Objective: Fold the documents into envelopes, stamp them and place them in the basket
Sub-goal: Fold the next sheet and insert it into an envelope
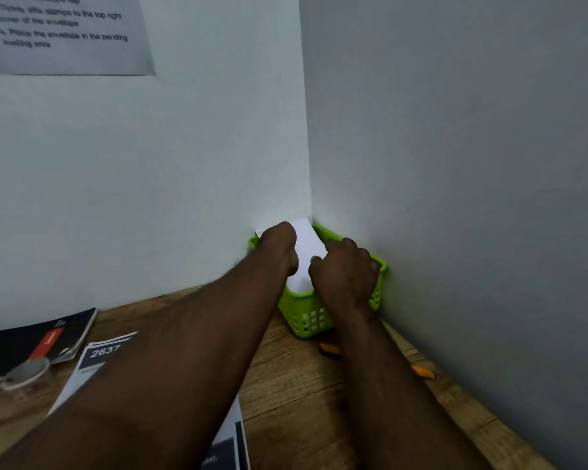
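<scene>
A green perforated basket [308, 318] stands in the corner where the two walls meet. A white envelope [304, 247] stands upright inside it, its top sticking out above the rim. My left hand [279, 245] grips the envelope's left edge. On the envelope's right side, my right hand [345, 274] is closed over its edge above the basket. The lower part of the envelope is hidden inside the basket and behind my hands.
Printed documents, one marked 2637 [104, 354], lie on the wooden table [296, 385] under my left arm. A dark booklet [45, 337] and a round stamp pad [26, 371] sit at the left. An orange object [330, 349] lies near the basket. An instruction sheet [68, 32] hangs on the wall.
</scene>
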The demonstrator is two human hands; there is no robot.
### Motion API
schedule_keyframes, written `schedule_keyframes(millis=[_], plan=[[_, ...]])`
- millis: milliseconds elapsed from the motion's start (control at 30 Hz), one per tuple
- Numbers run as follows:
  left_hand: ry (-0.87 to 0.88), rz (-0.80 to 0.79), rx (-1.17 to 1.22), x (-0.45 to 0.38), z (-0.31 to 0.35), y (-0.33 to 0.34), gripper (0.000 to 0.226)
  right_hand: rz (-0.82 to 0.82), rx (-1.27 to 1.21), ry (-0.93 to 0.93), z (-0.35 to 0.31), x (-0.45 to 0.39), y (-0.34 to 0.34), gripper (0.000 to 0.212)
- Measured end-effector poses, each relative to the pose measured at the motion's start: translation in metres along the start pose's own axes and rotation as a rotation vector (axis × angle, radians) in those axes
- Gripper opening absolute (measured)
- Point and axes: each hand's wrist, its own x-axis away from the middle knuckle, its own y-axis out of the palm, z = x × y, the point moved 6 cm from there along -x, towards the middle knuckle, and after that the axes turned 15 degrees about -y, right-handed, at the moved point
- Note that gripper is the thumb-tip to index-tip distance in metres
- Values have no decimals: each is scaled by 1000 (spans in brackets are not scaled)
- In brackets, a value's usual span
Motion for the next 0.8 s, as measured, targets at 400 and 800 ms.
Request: schedule_keyframes(millis=[400,800], plan=[[4,-96,-165,16,-4,7,25,75,-104,16,2,-3,-3,28],[515,166,-728,57,30,-189,33,77,-611,-548,-127,37,24,23]])
